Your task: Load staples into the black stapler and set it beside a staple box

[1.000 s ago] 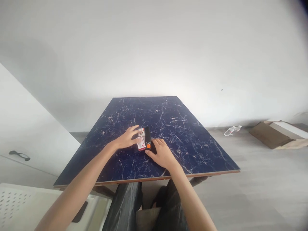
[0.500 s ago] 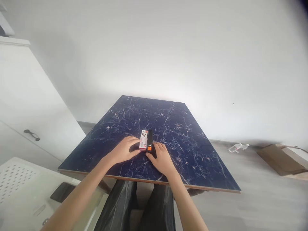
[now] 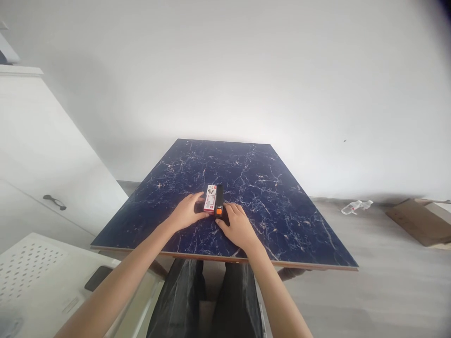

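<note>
A small white and red box lies on the dark blue marbled table, side by side with a black stapler-like item that has an orange end. My left hand is at the box's left side, thumb at its near corner and fingers curved along its edge. On the other side, my right hand rests at the near right of the black item, with its thumb near the orange end. Thumb and fingers of each hand are apart, and both hands are low at the tabletop.
A white cabinet stands at the left. Below it, a white surface bears a dark phone. Plastic bottles and a cardboard box are on the floor at the right.
The view has shifted slightly. My left hand's fingers have opened a little and sit higher along the box. Box and black item remain side by side between my hands.
</note>
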`<state>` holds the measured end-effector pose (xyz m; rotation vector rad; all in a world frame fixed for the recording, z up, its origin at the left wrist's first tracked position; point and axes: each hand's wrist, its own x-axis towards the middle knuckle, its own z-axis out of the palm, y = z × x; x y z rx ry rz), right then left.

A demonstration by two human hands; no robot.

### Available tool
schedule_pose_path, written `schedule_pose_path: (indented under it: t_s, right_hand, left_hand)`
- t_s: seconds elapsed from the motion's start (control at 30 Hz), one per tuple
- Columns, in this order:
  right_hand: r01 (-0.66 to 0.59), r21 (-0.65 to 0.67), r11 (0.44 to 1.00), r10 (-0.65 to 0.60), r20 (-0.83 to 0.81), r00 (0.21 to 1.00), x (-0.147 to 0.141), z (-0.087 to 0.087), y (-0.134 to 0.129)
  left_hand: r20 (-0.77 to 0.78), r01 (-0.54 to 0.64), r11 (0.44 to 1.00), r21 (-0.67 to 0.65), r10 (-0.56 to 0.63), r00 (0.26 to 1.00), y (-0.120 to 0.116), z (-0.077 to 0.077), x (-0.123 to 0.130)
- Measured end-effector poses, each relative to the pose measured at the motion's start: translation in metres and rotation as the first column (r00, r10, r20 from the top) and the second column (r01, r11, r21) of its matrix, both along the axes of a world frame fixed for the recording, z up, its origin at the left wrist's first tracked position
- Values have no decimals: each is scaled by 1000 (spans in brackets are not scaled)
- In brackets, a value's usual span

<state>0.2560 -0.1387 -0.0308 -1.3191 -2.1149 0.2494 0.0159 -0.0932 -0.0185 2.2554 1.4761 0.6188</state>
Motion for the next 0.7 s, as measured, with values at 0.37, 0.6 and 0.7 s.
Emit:
schedule_pose_path:
  t_s: [0.37, 0.6, 0.7]
  right_hand:
    - [16, -108, 994, -18, -11, 1000, 0, -3, 2]
    - [67, -160, 985, -70, -13, 997, 20, 4, 6]
    - [89, -174, 981, -88, 15, 996, 46, 11, 15]
  left_hand:
    - [-107, 171, 983, -70, -178, 978, 25, 14, 1]
    - [-98, 195, 979, 56, -189, 977, 33, 2, 31]
    - [-102, 235, 969, 78, -227, 969, 48, -4, 63]
